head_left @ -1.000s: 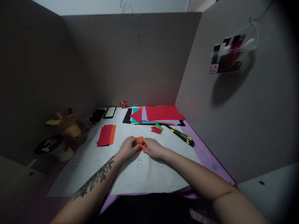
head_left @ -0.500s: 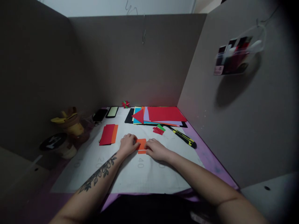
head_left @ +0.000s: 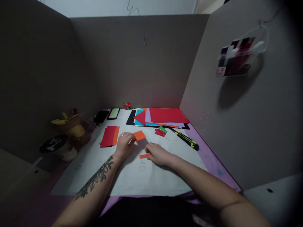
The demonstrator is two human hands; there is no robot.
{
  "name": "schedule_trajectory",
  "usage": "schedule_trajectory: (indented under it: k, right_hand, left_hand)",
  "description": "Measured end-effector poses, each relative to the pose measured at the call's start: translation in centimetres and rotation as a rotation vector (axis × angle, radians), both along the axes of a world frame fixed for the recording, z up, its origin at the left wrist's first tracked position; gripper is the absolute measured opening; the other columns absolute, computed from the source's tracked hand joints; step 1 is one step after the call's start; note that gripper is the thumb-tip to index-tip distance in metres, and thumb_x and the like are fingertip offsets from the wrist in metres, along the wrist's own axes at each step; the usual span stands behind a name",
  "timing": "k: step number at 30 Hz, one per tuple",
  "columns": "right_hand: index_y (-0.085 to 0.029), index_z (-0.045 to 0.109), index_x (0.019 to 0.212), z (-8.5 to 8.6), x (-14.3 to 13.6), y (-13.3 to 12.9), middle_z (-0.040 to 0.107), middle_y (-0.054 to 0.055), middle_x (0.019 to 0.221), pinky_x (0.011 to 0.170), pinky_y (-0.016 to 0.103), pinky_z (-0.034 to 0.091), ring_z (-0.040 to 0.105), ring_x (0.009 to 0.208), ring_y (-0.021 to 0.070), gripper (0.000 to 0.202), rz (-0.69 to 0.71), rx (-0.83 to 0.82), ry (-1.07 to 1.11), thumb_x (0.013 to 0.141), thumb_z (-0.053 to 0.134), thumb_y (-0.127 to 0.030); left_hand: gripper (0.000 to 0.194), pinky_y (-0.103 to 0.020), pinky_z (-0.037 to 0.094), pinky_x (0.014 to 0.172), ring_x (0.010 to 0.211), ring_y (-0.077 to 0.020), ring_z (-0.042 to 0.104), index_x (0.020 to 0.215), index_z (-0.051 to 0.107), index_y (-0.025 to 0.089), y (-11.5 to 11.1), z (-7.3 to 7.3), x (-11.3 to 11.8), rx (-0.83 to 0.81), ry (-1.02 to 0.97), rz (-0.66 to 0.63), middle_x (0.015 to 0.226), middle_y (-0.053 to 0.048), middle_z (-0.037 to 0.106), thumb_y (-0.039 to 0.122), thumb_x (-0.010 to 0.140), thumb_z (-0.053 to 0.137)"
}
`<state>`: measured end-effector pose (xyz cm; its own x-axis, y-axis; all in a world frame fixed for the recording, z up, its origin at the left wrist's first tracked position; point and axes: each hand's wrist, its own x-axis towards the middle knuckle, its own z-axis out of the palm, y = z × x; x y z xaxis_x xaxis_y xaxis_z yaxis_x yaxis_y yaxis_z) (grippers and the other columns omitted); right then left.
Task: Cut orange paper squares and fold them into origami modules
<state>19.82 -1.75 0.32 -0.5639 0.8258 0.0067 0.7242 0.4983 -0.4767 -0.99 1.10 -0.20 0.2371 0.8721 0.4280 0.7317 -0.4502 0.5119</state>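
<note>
My left hand [head_left: 127, 142] pinches a small orange paper rectangle [head_left: 139, 135] by its left end, raised a little above the white numbered sheet [head_left: 127, 179]. To the right, my right hand [head_left: 157, 153] has its thumb and fingers on the end of a narrow orange paper strip [head_left: 143, 156], low over the sheet near the printed 40. Left of my left hand lies a stack of red and orange paper pieces [head_left: 109, 136]. Several small red and green paper strips [head_left: 161, 131] lie beyond my right hand.
A yellow-and-black cutter knife [head_left: 186, 139] lies at right. Coloured paper sheets [head_left: 169, 115] are piled at the back, near a phone [head_left: 113, 113] and a red-green paper ornament [head_left: 127, 105]. Containers [head_left: 71, 126] stand at left; a clear pouch [head_left: 236, 56] hangs on the right wall.
The orange rectangle has left the sheet and moved up and leftward in my left hand. It is now apart from the orange strip, which stays at my right hand.
</note>
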Motion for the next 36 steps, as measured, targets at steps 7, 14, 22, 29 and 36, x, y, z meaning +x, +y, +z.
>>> schedule_trajectory:
  k: [7,14,22,29,36]
  right_hand:
    - [-0.018,0.059,0.091,-0.4,-0.4,-0.4,0.065,0.006,0.092,0.082,0.033,0.037,0.056,0.088,0.0216,0.018,0.046,-0.031,-0.035,0.077,0.053,-0.010]
    - [-0.017,0.057,0.098,-1.0,3.6,5.4,0.061,0.005,0.093,0.074,0.027,0.043,0.056,0.081,0.0150,0.024,-0.367,0.081,0.368,0.083,0.039,-0.013]
    - [-0.015,0.064,0.074,-0.2,6.3,5.5,0.058,0.004,0.081,0.074,0.029,0.042,0.054,0.078,0.0170,0.008,-0.229,0.111,0.179,0.075,0.057,-0.019]
    - [-0.025,0.060,0.118,1.5,1.4,-1.4,0.054,0.008,0.128,0.102,0.038,0.030,0.041,0.124,0.0229,0.042,0.608,-0.110,0.146,0.077,0.065,-0.033]
    - [-0.022,0.037,0.139,-0.2,4.6,2.7,0.028,0.012,0.148,0.108,0.056,0.007,0.013,0.139,0.0325,0.063,0.118,0.086,-0.117,0.082,0.057,-0.036]
  left_hand:
    - [0.033,-0.034,0.041,0.087,0.090,-0.0190,0.056,0.074,0.064,0.020,0.8,-0.9,-0.8,-0.045,0.094,-0.047,0.083,-0.004,0.067,0.000,0.066,0.040]
    - [0.030,-0.035,0.036,0.096,0.108,-0.0205,0.052,0.106,0.063,0.024,-0.1,-0.2,1.0,-0.095,0.237,-0.287,0.114,-0.006,0.062,0.019,0.083,0.045]
    - [0.061,-0.041,0.034,0.097,0.115,-0.0288,0.044,0.128,0.048,0.024,0.9,-0.4,2.4,-0.277,0.294,-0.187,0.126,-0.009,0.053,0.039,0.071,0.062]
    - [0.052,-0.041,0.036,0.092,0.106,-0.0286,0.048,0.119,0.055,0.024,1.6,-1.2,1.2,-0.248,0.251,-0.022,0.112,-0.008,0.058,0.037,0.069,0.062]
    - [0.041,-0.028,0.046,0.070,0.078,-0.0163,0.057,0.118,0.049,0.019,2.4,-1.9,-0.5,-0.283,-0.258,0.125,0.086,-0.003,0.059,0.028,0.078,0.047]
